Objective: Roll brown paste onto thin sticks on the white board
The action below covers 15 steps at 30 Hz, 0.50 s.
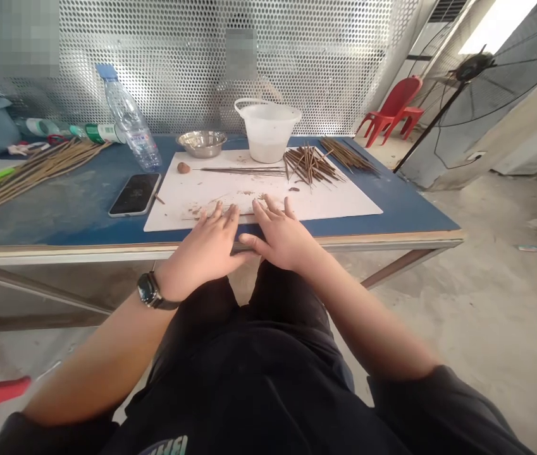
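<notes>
Both my hands lie flat, side by side, on the near edge of a white board [334, 199] on the blue table [69, 215]. My left hand [204, 243], with a dark watch on its wrist, has its fingers stretched forward. My right hand [280, 234] has its fingers spread, thumb toward the left hand. Neither hand visibly holds anything; whatever lies under the palms is hidden. Brown crumbs lie on the board just past the fingertips. Farther back on the board are a pile of thin brown sticks [310, 165], a single row of sticks [244, 170] and a small brown lump [183, 167].
A black phone [135, 194] lies left of the board. Behind stand a white bucket [268, 131], a steel bowl [202, 143] and a clear water bottle [130, 120]. Long bamboo sticks [26, 174] lie at far left. A fan [477, 69] and a red chair [396, 107] stand at right.
</notes>
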Tool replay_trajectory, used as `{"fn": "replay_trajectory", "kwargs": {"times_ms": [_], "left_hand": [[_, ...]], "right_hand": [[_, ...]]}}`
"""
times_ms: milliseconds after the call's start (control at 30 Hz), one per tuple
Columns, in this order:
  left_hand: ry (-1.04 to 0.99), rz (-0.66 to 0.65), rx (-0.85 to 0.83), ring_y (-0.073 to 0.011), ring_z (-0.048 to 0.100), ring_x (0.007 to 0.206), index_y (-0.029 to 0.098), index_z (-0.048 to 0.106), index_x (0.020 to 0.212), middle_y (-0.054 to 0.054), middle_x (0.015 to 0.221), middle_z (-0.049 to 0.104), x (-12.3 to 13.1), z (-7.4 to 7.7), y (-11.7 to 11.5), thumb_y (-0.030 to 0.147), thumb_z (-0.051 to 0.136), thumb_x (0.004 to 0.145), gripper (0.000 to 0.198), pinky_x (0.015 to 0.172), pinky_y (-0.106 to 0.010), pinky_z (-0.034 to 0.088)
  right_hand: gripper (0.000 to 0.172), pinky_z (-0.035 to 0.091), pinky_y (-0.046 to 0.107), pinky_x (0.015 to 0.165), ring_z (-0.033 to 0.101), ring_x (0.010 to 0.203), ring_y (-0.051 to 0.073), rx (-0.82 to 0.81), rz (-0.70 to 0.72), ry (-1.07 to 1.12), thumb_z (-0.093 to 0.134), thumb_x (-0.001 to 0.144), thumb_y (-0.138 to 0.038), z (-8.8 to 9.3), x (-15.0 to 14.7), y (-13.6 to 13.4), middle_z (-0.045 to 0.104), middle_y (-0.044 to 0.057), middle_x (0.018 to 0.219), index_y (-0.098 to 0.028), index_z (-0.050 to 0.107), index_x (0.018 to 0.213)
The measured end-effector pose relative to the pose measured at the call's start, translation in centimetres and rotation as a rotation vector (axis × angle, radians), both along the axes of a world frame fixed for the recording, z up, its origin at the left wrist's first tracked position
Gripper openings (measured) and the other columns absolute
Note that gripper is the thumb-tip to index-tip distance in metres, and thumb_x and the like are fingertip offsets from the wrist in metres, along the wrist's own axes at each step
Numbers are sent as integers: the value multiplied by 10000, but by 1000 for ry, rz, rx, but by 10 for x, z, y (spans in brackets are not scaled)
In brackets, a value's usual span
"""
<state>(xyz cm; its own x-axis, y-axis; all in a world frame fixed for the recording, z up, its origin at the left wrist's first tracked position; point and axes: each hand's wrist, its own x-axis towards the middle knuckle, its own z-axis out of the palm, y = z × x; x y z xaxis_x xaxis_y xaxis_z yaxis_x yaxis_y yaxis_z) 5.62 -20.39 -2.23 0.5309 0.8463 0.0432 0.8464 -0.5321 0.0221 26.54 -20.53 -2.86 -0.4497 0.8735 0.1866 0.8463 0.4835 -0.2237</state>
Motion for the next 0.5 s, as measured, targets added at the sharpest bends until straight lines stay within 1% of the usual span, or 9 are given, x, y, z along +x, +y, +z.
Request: {"fn": "replay_trajectory", "kwargs": {"times_ms": [100, 167, 233, 400, 500], "left_hand": [[26, 47, -12, -502, 209, 1724, -15, 240, 1788, -289, 1832, 296, 7, 6, 14, 601, 579, 1069, 1005, 1370, -659, 253], [26, 55, -21, -515, 207, 1720, -36, 242, 1781, -300, 1826, 305, 7, 7, 16, 610, 577, 1067, 1019, 1365, -666, 262], [15, 34, -19, -517, 197, 1723, -40, 250, 1778, -304, 1824, 304, 4, 5, 10, 630, 580, 1063, 1033, 1365, -670, 261], [-34, 0, 39, -496, 167, 1736, 16, 226, 1803, -272, 1843, 284, -5, -10, -15, 648, 584, 1066, 1034, 1383, -656, 238], [-44, 6, 34, -489, 161, 1740, 24, 207, 1809, -263, 1849, 278, -4, -11, -15, 633, 560, 1080, 1014, 1387, -659, 222]], "right_hand": [[1100, 77, 707, 1394, 166, 1749, 455, -41, -34, -40, 131, 1111, -801, 4, -7, 12, 333, 285, 1819, 78, 311, 1748], [1094, 74, 718, 1390, 159, 1750, 459, -49, -41, -50, 147, 1113, -800, 4, -8, 14, 324, 278, 1825, 74, 304, 1752], [1103, 69, 718, 1391, 141, 1754, 453, -44, -31, -41, 122, 1109, -803, 2, -5, 9, 336, 281, 1819, 75, 304, 1752], [1152, 72, 757, 1373, 117, 1755, 467, -11, 19, -5, 70, 1075, -847, -6, 8, -19, 372, 305, 1796, 45, 342, 1751], [1166, 64, 760, 1372, 109, 1754, 473, -18, 8, -7, 62, 1068, -856, -5, 7, -22, 367, 304, 1799, 47, 335, 1754]]}}
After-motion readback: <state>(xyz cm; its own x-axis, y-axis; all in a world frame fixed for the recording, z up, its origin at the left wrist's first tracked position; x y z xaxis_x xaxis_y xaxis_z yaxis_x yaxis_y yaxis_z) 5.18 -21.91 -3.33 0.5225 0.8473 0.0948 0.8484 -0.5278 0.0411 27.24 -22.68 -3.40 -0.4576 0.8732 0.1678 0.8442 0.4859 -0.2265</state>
